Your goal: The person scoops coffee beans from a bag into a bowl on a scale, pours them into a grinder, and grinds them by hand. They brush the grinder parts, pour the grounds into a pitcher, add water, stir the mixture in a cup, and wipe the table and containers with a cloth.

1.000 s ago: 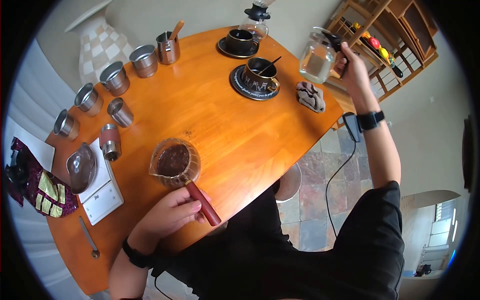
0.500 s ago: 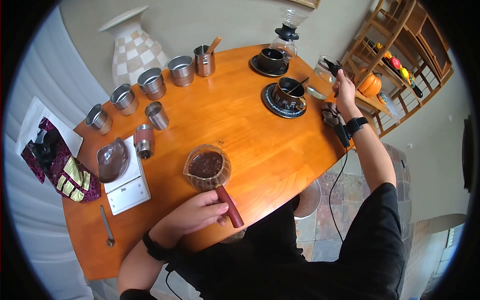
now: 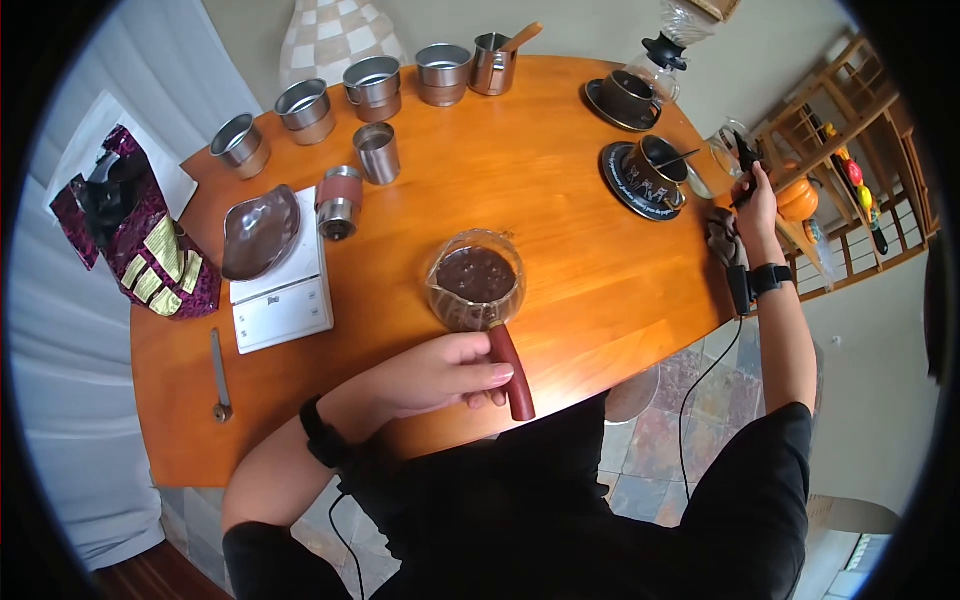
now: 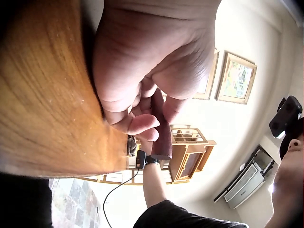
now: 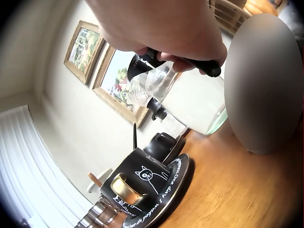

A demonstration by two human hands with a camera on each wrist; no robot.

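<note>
My left hand (image 3: 430,378) holds the red-brown wooden handle (image 3: 512,372) of a ribbed glass pitcher (image 3: 436,305) at the table's front. Dark brown liquid with bubbles (image 3: 476,275) fills part of it. In the left wrist view, thumb and fingers curl round the handle (image 4: 163,140). At the right end of the table, my right hand (image 3: 758,205) grips the black handle (image 3: 744,155) of a clear glass jug (image 5: 197,99). The jug's base is right at the tabletop in the right wrist view. Beside it stands a black cat-patterned cup (image 5: 142,178) on a saucer (image 5: 183,178).
Left of the pitcher are a white scale (image 3: 283,312), a brown dish (image 3: 262,235), a grinder (image 3: 340,200), and a purple bag (image 3: 150,235). Several metal cups (image 3: 372,88) line the back. A glass dripper (image 3: 680,30), another black cup (image 3: 628,98), and a crumpled cloth (image 3: 724,238) sit at right.
My right hand has lowered the glass jug from above the table's right edge to its far right end. The left hand keeps hold of the pitcher's handle. The head view has turned.
</note>
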